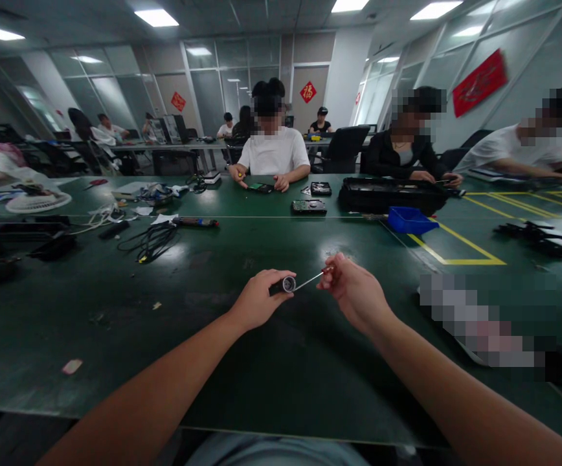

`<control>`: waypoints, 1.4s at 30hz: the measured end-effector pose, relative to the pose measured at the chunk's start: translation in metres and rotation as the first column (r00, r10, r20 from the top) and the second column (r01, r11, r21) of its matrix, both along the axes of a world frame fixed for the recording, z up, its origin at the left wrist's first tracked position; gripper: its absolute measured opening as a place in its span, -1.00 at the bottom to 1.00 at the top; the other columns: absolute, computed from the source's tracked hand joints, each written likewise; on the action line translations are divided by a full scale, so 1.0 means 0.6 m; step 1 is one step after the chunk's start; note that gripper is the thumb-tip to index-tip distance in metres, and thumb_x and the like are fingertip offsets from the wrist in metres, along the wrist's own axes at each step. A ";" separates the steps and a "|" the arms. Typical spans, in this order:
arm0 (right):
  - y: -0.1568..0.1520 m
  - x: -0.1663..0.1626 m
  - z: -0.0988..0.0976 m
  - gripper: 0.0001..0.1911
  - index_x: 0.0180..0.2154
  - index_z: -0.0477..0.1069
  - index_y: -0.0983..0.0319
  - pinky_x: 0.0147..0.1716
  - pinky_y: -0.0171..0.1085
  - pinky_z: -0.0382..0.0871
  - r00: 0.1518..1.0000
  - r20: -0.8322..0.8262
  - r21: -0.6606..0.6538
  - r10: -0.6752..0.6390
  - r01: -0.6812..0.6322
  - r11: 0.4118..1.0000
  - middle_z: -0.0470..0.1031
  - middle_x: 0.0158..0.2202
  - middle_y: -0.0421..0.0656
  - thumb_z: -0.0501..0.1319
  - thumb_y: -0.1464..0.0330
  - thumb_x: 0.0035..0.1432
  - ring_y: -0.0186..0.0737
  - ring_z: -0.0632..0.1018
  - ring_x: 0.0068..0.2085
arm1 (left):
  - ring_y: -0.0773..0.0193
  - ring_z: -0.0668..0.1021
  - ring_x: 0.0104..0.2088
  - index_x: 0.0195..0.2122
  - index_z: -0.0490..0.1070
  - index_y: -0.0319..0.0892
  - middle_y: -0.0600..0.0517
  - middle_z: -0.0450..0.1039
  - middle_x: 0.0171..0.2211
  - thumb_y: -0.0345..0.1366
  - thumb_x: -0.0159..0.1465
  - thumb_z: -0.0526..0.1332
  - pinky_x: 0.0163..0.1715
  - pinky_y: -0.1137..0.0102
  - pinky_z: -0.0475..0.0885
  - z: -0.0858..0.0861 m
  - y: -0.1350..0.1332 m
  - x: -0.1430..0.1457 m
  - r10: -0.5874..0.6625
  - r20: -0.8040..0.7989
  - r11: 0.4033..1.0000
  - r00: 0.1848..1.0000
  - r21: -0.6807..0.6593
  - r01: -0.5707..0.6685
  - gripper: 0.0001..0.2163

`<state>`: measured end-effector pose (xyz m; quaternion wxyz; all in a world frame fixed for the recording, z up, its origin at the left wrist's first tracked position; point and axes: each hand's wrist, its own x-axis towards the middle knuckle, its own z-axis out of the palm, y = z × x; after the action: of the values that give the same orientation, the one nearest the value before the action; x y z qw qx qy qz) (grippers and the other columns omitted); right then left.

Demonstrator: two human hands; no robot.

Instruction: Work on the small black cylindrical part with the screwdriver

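Note:
My left hand [256, 298] is closed around a small black cylinder [277, 287], which looks like a flashlight. Its round, pale-rimmed end [289, 283] faces right and toward me; the rest is partly hidden by my fingers. Between the fingers of my right hand [351, 288] is a screwdriver [310, 280] with a thin metal shaft and a reddish handle mostly covered by the grip. The shaft slants down to the left, its tip at the cylinder's rim; whether it touches I cannot tell. Both hands are above the green tabletop [203, 375].
Ahead lie a hard drive [309, 207], a blue scoop-like bin [410, 221] and a long black tray [392, 194]. A corded tool [193, 222] and coiled black cable [152, 243] are at left. A paper scrap [72, 367] lies nearby. Across the table a person [274, 152] handles a green-and-black part.

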<state>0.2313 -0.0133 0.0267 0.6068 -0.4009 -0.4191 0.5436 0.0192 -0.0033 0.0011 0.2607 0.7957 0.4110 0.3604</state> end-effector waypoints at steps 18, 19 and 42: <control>-0.029 0.004 0.025 -0.73 -0.29 0.43 0.19 -0.36 -0.22 0.39 0.768 0.594 0.340 -0.239 0.030 0.940 0.53 -0.43 -0.16 0.15 0.13 0.30 -0.21 0.54 -0.40 | 0.15 0.52 -0.02 0.07 0.48 -0.03 0.04 0.54 -0.06 -0.37 0.22 0.39 0.03 0.24 0.37 0.003 -0.003 0.002 0.015 -0.023 1.000 1.000 0.003 -0.015 -0.62; -0.029 0.006 0.026 -0.72 -0.34 0.42 0.19 -0.40 -0.24 0.36 0.746 0.620 0.333 -0.244 0.031 0.942 0.52 -0.47 -0.18 0.18 0.13 0.28 -0.23 0.52 -0.44 | 0.15 0.52 -0.02 0.07 0.48 -0.03 0.04 0.54 -0.06 -0.38 0.22 0.39 0.03 0.24 0.37 0.002 -0.002 0.002 0.015 -0.021 1.000 1.000 0.004 -0.015 -0.62; -0.035 0.009 0.025 -0.64 -0.28 0.41 0.16 -0.43 -0.25 0.27 0.671 0.714 0.356 -0.198 -0.105 0.929 0.40 -0.53 -0.24 -0.04 0.16 0.43 -0.25 0.45 -0.48 | 0.14 0.52 -0.01 0.07 0.48 -0.02 0.02 0.54 -0.04 -0.35 0.24 0.37 0.06 0.19 0.38 -0.003 0.000 -0.003 0.005 -0.010 1.000 1.000 0.005 -0.005 -0.64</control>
<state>0.2370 -0.0342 0.0416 0.4624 -0.4760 -0.7118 0.2301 0.0176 -0.0032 -0.0007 0.2555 0.7973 0.4134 0.3579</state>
